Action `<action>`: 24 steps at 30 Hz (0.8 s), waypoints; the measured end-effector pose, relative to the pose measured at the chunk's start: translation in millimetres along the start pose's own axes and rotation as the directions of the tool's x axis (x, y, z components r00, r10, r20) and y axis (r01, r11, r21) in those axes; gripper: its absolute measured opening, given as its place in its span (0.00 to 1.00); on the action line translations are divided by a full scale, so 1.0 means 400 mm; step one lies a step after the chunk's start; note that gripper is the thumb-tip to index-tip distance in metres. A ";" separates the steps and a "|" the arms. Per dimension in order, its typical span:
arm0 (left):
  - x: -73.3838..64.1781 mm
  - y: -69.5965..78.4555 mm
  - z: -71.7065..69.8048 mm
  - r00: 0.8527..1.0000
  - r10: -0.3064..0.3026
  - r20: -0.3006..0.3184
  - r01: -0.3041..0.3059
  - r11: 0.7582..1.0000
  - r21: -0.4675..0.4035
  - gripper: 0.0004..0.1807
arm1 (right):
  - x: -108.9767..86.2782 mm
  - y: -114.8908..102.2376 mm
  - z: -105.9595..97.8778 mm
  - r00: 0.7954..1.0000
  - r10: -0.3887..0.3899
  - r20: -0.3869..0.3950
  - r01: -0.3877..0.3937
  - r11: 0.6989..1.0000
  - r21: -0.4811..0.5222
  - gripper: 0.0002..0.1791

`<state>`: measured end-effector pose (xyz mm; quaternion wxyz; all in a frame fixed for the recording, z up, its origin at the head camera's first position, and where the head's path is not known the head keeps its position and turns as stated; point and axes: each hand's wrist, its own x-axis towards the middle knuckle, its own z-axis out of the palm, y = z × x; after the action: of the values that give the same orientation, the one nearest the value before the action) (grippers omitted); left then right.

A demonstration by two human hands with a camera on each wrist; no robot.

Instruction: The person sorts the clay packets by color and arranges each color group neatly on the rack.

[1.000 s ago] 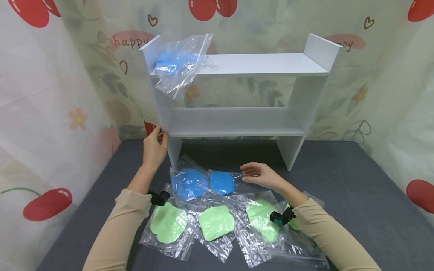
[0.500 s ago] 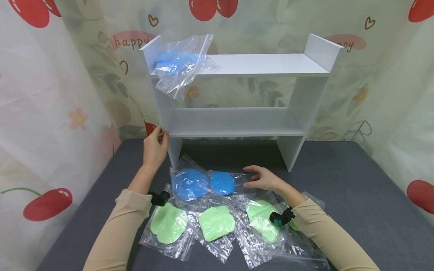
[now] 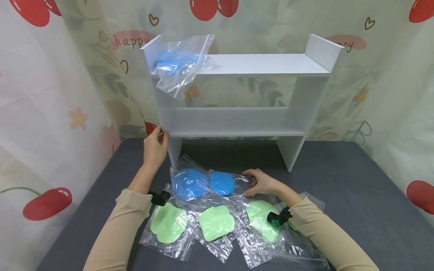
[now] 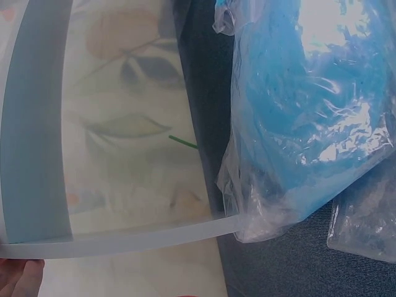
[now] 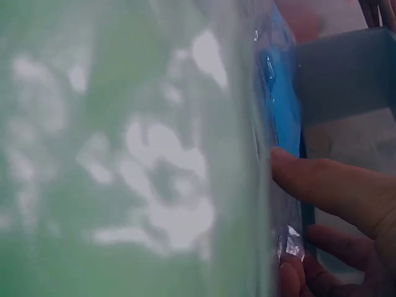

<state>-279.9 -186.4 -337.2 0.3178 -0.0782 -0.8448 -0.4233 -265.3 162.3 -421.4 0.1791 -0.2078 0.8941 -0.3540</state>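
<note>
My left hand [image 3: 155, 148] rests its fingertips against the outer left side of a white shelf unit [image 3: 234, 122]. In the left wrist view those fingertips [image 4: 28, 278] show outside the panel's edge. Low over the table, my right hand [image 3: 264, 183] spreads thumb and fingers around the right end of a clear zip bag with a blue slab [image 3: 222, 183] in it. The thumb [image 5: 328, 185] and fingers appear at the bag's plastic in the right wrist view. Beside that bag lies another zip bag with a larger blue lump [image 3: 190, 184].
Several zip bags with flat green slabs [image 3: 216, 223] lie overlapping along the front of the dark table [image 3: 352, 195]. Another bag with blue contents [image 3: 176, 62] sits on the top shelf's left end, hanging over its front edge. Patterned cloth [image 3: 78, 94] surrounds the table.
My right hand first drew back slightly to the right with its fingers spreading, then lowered onto the right end of the blue slab's bag. The left hand stays against the shelf unit.
</note>
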 end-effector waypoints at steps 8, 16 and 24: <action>0.001 0.001 -0.001 1.000 -0.012 0.012 0.012 1.000 0.001 0.18 | 0.002 -0.007 0.007 0.999 -0.034 -0.004 0.034 0.999 -0.008 0.36; -0.001 0.002 -0.002 1.000 -0.015 0.011 0.015 1.000 0.000 0.18 | -0.001 -0.012 0.015 0.997 -0.078 0.012 0.078 0.997 -0.024 0.29; 0.000 0.000 -0.002 1.000 -0.020 0.015 0.020 1.000 -0.002 0.18 | -0.003 -0.006 0.013 0.994 -0.105 -0.007 0.105 0.994 0.006 0.26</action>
<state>-279.5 -187.0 -337.0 0.3069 -0.0735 -0.8475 -0.4268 -261.1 158.4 -423.3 0.1581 -0.2526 0.8814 -0.3665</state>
